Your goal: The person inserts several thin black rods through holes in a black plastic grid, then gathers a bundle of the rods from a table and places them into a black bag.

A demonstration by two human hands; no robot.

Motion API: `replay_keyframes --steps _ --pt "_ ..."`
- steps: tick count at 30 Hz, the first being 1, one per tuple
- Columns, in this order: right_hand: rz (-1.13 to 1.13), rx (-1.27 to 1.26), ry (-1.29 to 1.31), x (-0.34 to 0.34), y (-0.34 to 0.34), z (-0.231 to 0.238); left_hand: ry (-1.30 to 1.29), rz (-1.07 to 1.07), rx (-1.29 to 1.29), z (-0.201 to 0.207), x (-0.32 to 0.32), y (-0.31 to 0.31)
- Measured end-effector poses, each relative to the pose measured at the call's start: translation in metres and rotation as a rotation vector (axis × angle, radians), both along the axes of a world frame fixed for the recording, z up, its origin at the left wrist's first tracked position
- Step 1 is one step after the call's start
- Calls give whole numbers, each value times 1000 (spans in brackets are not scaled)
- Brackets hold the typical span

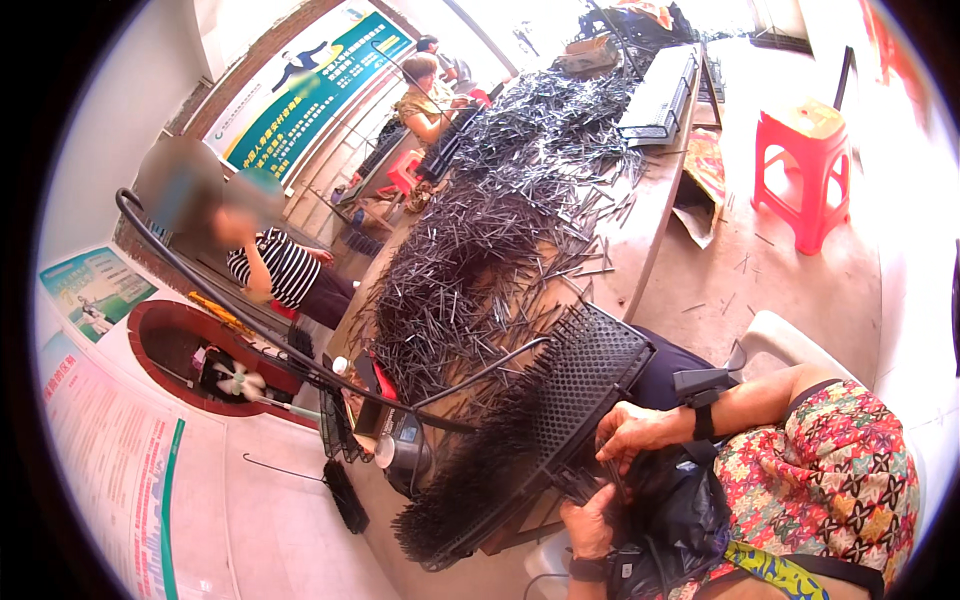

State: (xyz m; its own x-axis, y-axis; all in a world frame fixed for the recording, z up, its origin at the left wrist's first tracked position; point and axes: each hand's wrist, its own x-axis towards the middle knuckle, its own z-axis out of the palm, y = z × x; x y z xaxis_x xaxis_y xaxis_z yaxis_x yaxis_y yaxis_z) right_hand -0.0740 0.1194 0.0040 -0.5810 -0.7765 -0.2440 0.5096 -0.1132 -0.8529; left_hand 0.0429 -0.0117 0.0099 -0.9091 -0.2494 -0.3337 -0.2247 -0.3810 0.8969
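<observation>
Two hands: ours, low centre-right of the frame, on a black perforated panel (pixel 590 380).
Right hand (pixel 632 432): forearm enters from the right, wrist bent, fingers curled over the panel's lower edge.
Left hand (pixel 590 522): rises from the bottom edge, grip pinched narrow on thin black pins (pixel 612 478).
Panel: tilted against the bench (pixel 655 215), centre frame.
Bench: we see loose pins (pixel 500 220) heaped along it.

Perforated panel (pixel 585 375) lies tilted across near end of table (pixel 655 215), bristled with pins; both hands (pixel 625 432) at its near edge, left hand (pixel 590 525) below right. Loose pin heap (pixel 480 240) covers table from panel to far end. Stool (pixel 805 165) on floor right of table; fan (pixel 238 380) beyond left edge.
</observation>
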Motion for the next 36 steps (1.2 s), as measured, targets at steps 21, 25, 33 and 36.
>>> replay_keyframes --steps 21,25,33,36 --pt "-614 -217 53 -61 -18 22 -10 61 133 3 1 -5" --pt "-648 -268 240 -64 -30 24 -36 8 158 8 3 -3" --pt "-626 -207 582 -69 -53 30 -53 -31 222 8 0 0" --pt "-634 -190 687 -70 -59 28 -56 -41 224 9 -1 0"
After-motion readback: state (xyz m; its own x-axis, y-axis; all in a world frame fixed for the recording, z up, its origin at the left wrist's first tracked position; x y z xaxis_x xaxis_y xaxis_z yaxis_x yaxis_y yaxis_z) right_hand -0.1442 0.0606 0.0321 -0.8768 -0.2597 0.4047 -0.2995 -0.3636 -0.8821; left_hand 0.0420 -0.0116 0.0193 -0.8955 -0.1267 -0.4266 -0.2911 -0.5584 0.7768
